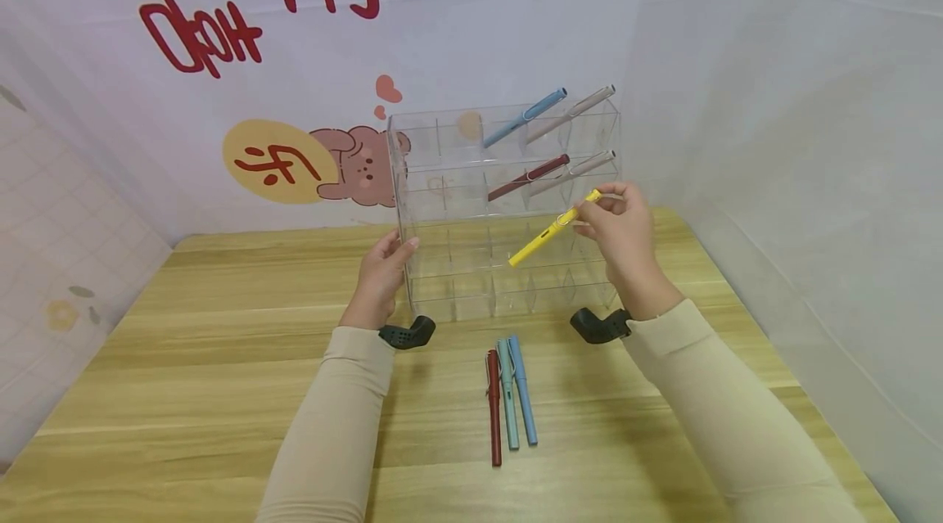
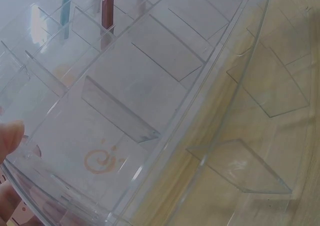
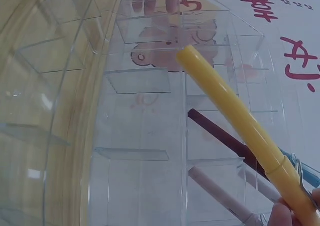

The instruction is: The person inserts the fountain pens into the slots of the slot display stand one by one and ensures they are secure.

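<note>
A clear rack (image 1: pixel 449 218) stands upright on the wooden table (image 1: pixel 221 343). At its left edge the left hand (image 1: pixel 380 276) grips the side wall, thumb at the front and fingers curled behind. The right hand (image 1: pixel 624 238), nearly closed, pinches a yellow pen (image 1: pixel 547 236) by its clip end between thumb and fingers; the pen slants in front of the rack's right half, lower end pointing left, and whether that end touches the rack I cannot tell. In the rack's top row lean a blue pen (image 1: pixel 525 117) and, to its right, a pale pen (image 1: pixel 570 115); in the row below lean a dark red pen (image 1: pixel 528 178) and a second pale pen (image 1: pixel 575 172). In front of the rack, a red pen (image 1: pixel 494 408), a teal pen (image 1: pixel 508 394) and a light blue pen (image 1: pixel 523 390) lie side by side. Behind the rack hangs a white cloth (image 1: pixel 516 40) with a printed bear (image 1: pixel 366 167).
</note>
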Tool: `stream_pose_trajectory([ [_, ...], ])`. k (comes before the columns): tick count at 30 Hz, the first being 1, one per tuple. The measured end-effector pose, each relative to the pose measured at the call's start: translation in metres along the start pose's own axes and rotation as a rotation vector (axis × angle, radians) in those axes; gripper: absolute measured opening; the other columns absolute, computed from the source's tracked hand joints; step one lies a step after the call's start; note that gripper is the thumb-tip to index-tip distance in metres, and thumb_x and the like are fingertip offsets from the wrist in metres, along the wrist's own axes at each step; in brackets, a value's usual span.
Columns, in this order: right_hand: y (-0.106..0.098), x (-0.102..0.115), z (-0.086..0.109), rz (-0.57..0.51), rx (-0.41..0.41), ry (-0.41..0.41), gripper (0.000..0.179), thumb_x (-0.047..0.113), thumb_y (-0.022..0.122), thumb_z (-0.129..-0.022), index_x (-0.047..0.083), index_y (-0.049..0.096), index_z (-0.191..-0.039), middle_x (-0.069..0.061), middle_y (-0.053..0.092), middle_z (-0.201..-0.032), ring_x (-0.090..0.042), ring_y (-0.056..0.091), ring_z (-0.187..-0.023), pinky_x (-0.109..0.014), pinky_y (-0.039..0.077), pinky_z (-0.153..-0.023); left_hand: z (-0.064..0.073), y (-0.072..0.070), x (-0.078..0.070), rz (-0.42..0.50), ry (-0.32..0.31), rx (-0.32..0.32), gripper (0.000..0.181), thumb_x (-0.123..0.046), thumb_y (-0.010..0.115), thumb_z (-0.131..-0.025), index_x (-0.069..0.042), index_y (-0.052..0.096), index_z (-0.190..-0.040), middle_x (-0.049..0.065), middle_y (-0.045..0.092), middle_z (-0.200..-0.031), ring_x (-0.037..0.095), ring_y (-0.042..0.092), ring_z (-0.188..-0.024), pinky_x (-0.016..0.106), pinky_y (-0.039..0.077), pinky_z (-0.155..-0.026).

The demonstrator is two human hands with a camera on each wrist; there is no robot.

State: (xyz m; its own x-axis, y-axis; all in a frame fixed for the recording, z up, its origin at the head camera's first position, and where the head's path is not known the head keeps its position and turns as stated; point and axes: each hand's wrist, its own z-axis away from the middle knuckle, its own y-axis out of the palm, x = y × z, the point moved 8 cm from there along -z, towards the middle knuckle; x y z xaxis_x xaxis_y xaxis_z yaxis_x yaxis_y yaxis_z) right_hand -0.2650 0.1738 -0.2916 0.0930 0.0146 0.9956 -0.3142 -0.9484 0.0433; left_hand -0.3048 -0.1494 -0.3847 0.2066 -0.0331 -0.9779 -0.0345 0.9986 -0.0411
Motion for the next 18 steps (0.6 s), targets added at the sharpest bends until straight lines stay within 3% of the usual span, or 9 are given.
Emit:
stream_pose_trajectory([
  [9, 0.002, 0.0, -0.007, -0.155, -0.109, -0.036, 0.032, 0.0, 0.064, -0.089, 0.003, 0.045, -0.114, -0.006, 0.046, -0.088, -0.012, 0.065, -0.075, -0.023, 0.056, -0.071, 0.0, 0.0, 0.0, -0.004, 0.0, -0.003, 0.061, -0.033, 0.058, -0.097, -0.018, 0.034, -0.151, 0.009, 0.031, -0.153, 0.027, 0.035, -0.137, 0.047, 0.031, -0.111],
  [18, 0.007, -0.01, -0.012, -0.166, -0.173, -0.069, 0.026, -0.002, 0.063, -0.089, 0.013, 0.045, -0.099, -0.005, 0.051, -0.091, -0.01, 0.064, -0.074, -0.023, 0.056, -0.071, 0.0, 0.0, 0.0, 0.002, -0.001, 0.001, 0.06, -0.033, 0.058, -0.098, -0.018, 0.034, -0.151, 0.009, 0.029, -0.154, 0.027, 0.032, -0.139, 0.047, 0.03, -0.112],
])
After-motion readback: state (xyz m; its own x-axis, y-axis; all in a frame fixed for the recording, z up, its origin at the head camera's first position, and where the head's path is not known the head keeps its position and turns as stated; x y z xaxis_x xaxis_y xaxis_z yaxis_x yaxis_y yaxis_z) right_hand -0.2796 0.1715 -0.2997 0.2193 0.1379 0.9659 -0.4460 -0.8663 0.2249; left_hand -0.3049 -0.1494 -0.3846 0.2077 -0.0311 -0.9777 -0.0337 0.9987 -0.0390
